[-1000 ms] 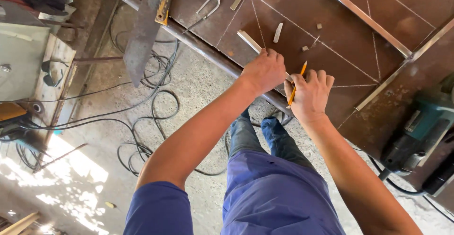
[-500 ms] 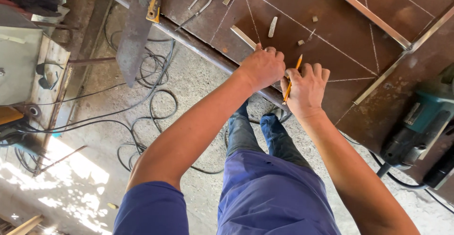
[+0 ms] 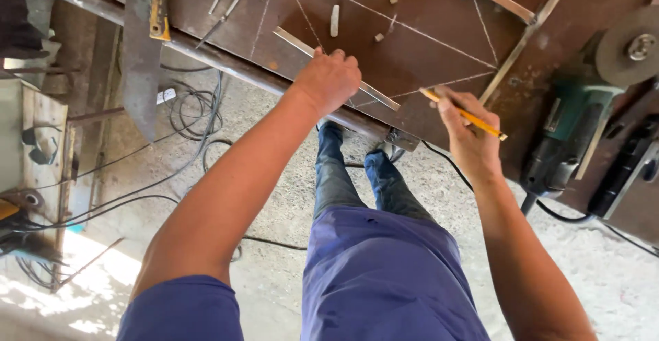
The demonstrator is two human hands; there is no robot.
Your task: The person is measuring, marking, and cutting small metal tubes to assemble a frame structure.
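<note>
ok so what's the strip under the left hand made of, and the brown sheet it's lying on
The strip looks like bare metal: pale grey, straight-edged, dull shine. The sheet seems to be steel with a rusty or primed brown matt surface; chalk-like white lines show on it. The left hand presses the strip.

Blue-violet short-sleeved shirt, plain, without print, loose over the belly and ending in short sleeves at the upper arms. Forearms bare, left hand [image 3: 328, 80] and right hand [image 3: 467, 135] bare too, no gloves, no watch, no rings to see. Dark blue jeans on both legs, a little faded and wrinkled at the knees. Shoes mostly hidden, not clear enough to tell.
</note>
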